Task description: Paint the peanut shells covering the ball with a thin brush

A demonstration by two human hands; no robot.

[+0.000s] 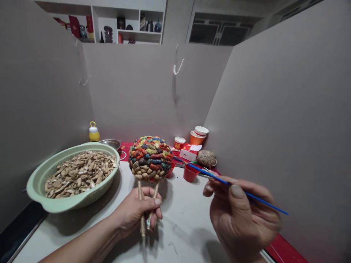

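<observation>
My left hand is closed around the thin, twine-wrapped legs of a peanut-shell craft, holding it up above the table. Its rounded body is covered in rows of shells, painted red, blue, yellow and dark green, while the lowest rows are bare tan. Between thumb and fingers, my right hand grips a slim blue paintbrush. The brush points left, its tip close to the right side of the craft; whether it touches, I cannot tell. Behind the brush stands a red cup, and another red cup is partly hidden by the craft.
At left sits a green colander full of peanut shells. A metal bowl and a yellow bottle stand behind it. Paper cups, a white-and-red box and a twine ball are at the back right. Grey panels surround the table.
</observation>
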